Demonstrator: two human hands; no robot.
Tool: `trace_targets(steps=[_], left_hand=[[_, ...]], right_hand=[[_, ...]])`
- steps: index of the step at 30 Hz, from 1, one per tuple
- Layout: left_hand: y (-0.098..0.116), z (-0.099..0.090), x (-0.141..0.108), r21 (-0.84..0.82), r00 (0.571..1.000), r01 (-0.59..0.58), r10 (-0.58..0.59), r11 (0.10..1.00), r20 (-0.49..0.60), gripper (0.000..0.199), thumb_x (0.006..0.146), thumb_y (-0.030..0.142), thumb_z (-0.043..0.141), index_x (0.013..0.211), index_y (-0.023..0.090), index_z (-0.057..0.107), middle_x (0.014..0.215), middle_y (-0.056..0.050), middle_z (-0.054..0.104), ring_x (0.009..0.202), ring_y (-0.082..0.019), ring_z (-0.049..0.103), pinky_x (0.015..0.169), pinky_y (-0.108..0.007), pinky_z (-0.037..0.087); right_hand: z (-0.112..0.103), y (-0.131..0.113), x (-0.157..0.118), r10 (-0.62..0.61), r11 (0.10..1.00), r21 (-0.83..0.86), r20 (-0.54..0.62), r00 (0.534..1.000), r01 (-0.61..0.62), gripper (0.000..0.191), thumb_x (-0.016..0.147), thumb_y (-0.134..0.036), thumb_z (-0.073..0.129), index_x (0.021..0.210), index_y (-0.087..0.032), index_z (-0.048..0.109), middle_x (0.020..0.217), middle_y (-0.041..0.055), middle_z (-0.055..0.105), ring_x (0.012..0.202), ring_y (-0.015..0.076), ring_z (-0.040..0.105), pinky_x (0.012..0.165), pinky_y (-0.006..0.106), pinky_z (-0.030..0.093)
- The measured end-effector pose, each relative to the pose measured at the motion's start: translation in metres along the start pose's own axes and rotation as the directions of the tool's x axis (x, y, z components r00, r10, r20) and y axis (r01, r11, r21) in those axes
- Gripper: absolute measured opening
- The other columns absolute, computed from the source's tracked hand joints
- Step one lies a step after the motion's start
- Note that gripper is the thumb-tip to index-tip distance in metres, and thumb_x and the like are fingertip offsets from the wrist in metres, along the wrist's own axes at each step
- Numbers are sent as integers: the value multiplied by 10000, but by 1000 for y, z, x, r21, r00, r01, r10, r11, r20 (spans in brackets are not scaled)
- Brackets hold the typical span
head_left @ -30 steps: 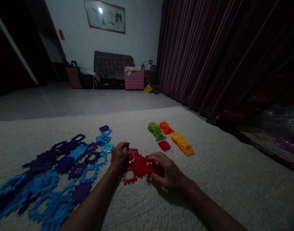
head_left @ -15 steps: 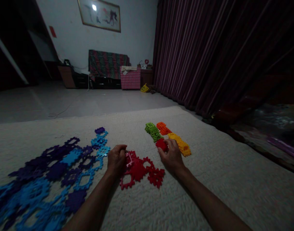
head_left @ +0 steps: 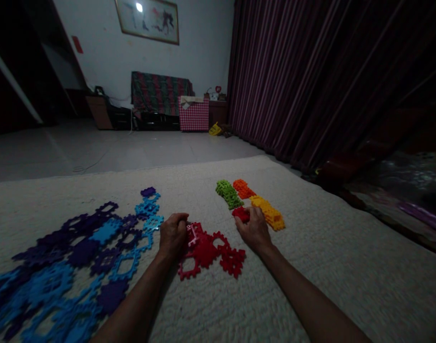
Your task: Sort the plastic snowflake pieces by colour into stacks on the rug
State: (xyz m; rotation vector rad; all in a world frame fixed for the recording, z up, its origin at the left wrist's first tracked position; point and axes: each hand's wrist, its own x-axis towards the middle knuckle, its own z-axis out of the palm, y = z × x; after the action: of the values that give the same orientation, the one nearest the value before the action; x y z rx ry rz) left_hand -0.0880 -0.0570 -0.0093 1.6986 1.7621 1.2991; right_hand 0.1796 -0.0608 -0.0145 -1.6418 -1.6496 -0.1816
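Observation:
My right hand (head_left: 254,229) grips a small red toothed building piece (head_left: 241,214) between thumb and fingers, just below the near end of a green row of stacked pieces (head_left: 229,194). Close to the right of that hand lies a yellow row of pieces (head_left: 268,212), with an orange row (head_left: 243,188) behind it. My left hand (head_left: 173,233) is closed, its fingers curled at the left edge of a loose heap of red toothed pieces (head_left: 206,251). Whatever it may hold is hidden by the fingers. Some red pieces are solid, others have open centres.
Many blue pieces (head_left: 123,267) and purple pieces (head_left: 84,252) are spread over the left of the pale quilted mat (head_left: 310,267). Beyond the mat is a tiled floor (head_left: 160,150) with a cable (head_left: 92,164). A dark striped curtain (head_left: 275,71) hangs at the right.
The red piece in my right hand has tipped from facing me to lying flatter. My left hand has stayed by the red heap.

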Motion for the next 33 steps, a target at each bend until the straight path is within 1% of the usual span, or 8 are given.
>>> trace_targets(steps=[3, 8, 19, 22, 25, 27, 30, 33], left_hand=[[2, -1, 0, -5, 1000, 5, -5, 1000, -2, 342, 729, 232, 447, 864, 199, 760, 923, -62, 770, 870, -207, 705, 854, -328, 545], [2, 0, -1, -23, 1000, 17, -17, 1000, -7, 350, 729, 222, 441, 872, 191, 759, 925, -66, 768, 877, -208, 704, 863, -331, 542], [3, 1, -1, -42, 999, 30, -31, 999, -14, 337, 732, 202, 452, 864, 200, 762, 900, -49, 768, 859, -198, 701, 840, -318, 543], [6, -1, -1, -40, 999, 47, -47, 998, -10, 329, 732, 197, 456, 853, 197, 762, 900, -55, 767, 861, -201, 701, 848, -324, 541], [7, -1, -1, -41, 999, 54, -54, 998, -5, 332, 735, 197, 451, 858, 188, 760, 908, -66, 765, 874, -207, 702, 863, -340, 539], [6, -1, -1, -49, 999, 48, -48, 998, -2, 341, 732, 193, 446, 867, 181, 759, 911, -71, 763, 878, -209, 701, 863, -343, 539], [4, 0, -2, -60, 999, 41, -41, 997, -5, 352, 736, 197, 438, 880, 178, 759, 900, -72, 760, 866, -206, 699, 846, -339, 544], [3, 1, -2, -72, 998, 59, -60, 996, -8, 356, 742, 202, 437, 891, 179, 759, 882, -68, 758, 841, -199, 699, 813, -322, 549]], right_hand=[[1, -1, -1, -6, 1000, 1, -7, 1000, 6, 302, 797, -401, 630, 995, -187, 553, 963, 96, 561, 911, 266, 566, 831, 417, 507], [1, -2, -1, -22, 1000, -15, 13, 1000, 22, 467, 768, -350, 620, 1174, -143, 518, 1071, 144, 560, 1022, 307, 552, 895, 462, 493], [8, 4, 2, -29, 1000, 1, 16, 999, 29, 412, 771, -319, 604, 1150, -167, 552, 1016, 121, 563, 960, 292, 558, 857, 444, 503], [2, 0, 3, -33, 999, -2, 22, 999, 33, 445, 767, -319, 616, 1173, -152, 542, 1065, 143, 560, 1014, 311, 549, 886, 463, 490], [-12, -16, 1, -124, 991, 40, -25, 992, 125, 462, 769, -321, 637, 1188, -156, 532, 1184, 166, 537, 1134, 331, 506, 968, 492, 441], [-22, -33, -5, -247, 957, 151, -32, 968, 249, 349, 795, -267, 603, 1131, -193, 549, 1153, 131, 563, 1120, 298, 518, 975, 463, 432], [-35, -66, -19, -419, 862, 353, 92, 903, 364, 173, 808, -220, 568, 981, -216, 566, 967, 71, 619, 955, 245, 566, 868, 401, 449], [-45, -94, -34, -487, 844, 392, 271, 830, 367, 279, 738, -279, 655, 992, -198, 572, 947, 67, 620, 900, 248, 548, 832, 408, 418]])
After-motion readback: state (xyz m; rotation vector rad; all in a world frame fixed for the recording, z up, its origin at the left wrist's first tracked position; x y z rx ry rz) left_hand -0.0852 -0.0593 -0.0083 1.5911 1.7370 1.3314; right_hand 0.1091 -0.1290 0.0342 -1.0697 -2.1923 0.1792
